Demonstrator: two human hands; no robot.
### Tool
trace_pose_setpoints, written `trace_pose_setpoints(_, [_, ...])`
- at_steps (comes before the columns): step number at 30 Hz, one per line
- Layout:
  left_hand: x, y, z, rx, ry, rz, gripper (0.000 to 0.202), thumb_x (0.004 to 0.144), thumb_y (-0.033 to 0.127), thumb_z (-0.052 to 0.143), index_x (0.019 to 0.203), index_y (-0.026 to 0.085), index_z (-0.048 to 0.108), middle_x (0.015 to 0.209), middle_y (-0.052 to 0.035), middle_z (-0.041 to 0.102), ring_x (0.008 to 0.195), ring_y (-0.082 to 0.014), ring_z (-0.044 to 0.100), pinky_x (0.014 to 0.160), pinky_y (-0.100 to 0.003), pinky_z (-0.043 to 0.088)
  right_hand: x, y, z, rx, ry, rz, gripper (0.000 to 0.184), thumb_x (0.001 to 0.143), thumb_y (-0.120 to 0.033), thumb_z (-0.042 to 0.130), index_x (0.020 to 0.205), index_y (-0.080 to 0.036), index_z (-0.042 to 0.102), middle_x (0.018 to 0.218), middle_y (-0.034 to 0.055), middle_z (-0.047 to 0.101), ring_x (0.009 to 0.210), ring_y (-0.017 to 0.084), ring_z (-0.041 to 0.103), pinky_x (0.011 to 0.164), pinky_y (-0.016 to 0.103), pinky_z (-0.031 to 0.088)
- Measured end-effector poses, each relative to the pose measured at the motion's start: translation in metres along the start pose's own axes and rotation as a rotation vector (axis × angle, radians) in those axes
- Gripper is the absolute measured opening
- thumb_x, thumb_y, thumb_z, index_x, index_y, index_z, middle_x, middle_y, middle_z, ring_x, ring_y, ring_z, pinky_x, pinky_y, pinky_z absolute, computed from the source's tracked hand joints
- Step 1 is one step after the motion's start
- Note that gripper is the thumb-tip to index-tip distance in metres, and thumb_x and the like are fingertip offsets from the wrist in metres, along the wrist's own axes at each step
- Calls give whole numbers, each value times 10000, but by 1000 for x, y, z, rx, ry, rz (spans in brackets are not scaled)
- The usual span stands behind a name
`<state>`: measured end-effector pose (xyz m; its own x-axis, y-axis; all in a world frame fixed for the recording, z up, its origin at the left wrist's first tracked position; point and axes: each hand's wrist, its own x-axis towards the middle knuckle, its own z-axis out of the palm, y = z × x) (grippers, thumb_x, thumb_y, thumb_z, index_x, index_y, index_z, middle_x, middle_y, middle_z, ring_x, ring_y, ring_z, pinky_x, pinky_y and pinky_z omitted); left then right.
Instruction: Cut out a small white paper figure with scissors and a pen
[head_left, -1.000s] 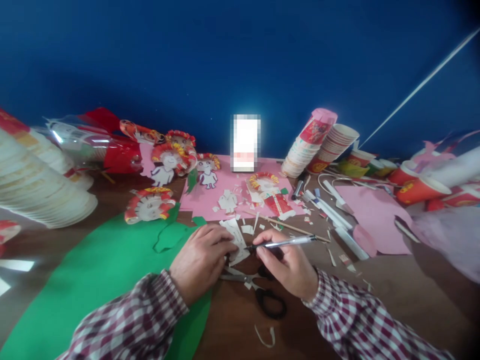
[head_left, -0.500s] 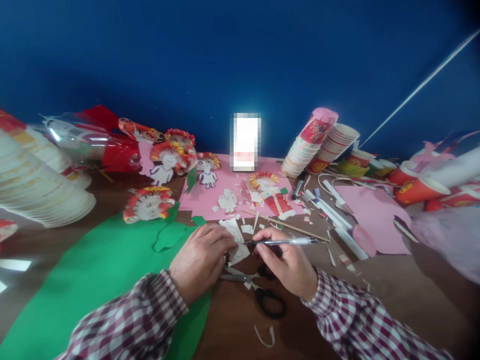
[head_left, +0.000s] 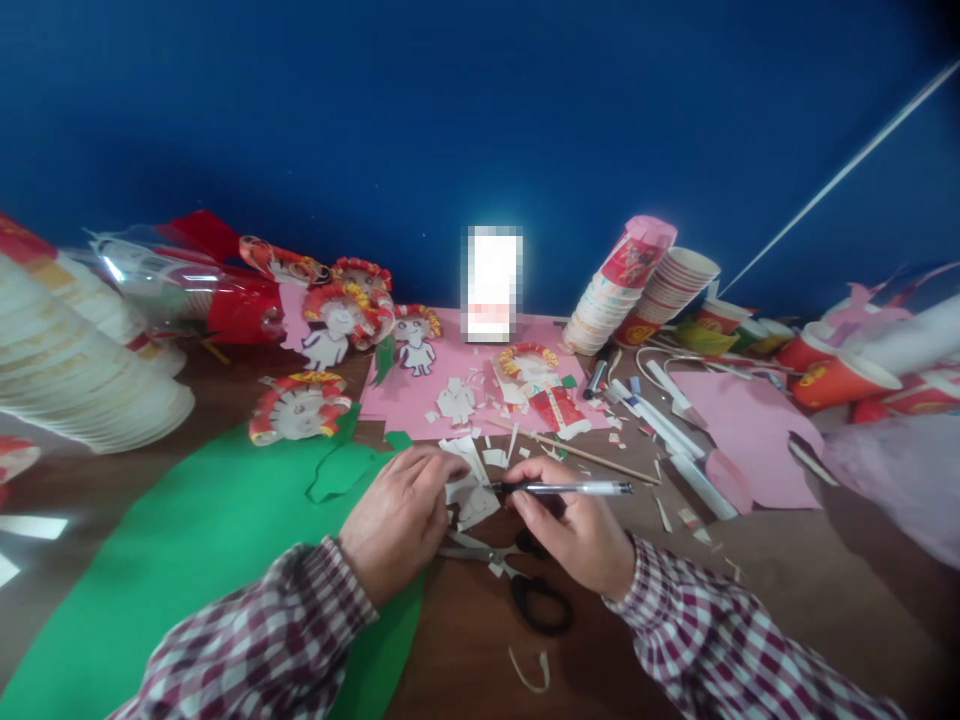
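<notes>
The step in hand looks to be drawing on the small white paper (head_left: pixel 471 505), which lies at the centre of the frame between the two hands and bears a faint curved line. The right hand (head_left: pixel 574 525), right of centre, has thumb and fingers clamped on the pen (head_left: pixel 581 488), its point aimed left at the paper; whether the tip touches the surface or hangs just above it, I cannot tell. The left hand (head_left: pixel 397 510), left of centre, has its fingers curled at the paper's left edge; their tips are partly hidden, so whether they pinch or merely press it is unclear. The next stroke, I judge, calls for a still sheet and a light, steady tip. The scissors (head_left: pixel 497 560) lie just below the paper, so the pen wrist needs care near their handles. The green sheet (head_left: pixel 225 550) spreads across the lower left.
</notes>
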<state>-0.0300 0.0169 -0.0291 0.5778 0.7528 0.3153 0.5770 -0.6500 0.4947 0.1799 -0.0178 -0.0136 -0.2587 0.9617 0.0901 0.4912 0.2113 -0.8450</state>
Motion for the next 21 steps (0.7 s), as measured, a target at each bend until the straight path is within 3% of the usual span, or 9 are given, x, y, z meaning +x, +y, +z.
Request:
trace_pose_setpoints(6, [0,0,-1,-77,8,-62,351,725,-7,400,1019,168,481,956,-64,586,942,-193,503,831,-343,417,0,0,0,0,-11,23,147,878,-260,454,987,-196,530,738,7,583,599,122,523,528,217,443])
trace_pose_setpoints(21, [1,-2,-2,-153,26,-116,412,706,-31,373,1053,178,449,950,-43,637,951,-174,560,826,-331,438,1,1,1,-20,-14,14,167,890,-258,444,1021,-203,533,826,21,623,701,137,587,622,242,481])
